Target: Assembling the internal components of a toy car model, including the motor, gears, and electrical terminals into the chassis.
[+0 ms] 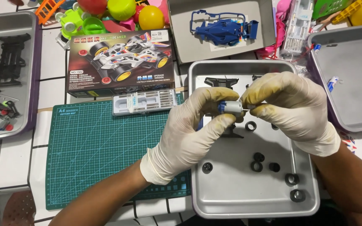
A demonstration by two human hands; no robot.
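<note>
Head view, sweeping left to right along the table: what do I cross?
Left metal tray → green cutting mat → left hand → small motor → right hand → right metal tray.
</note>
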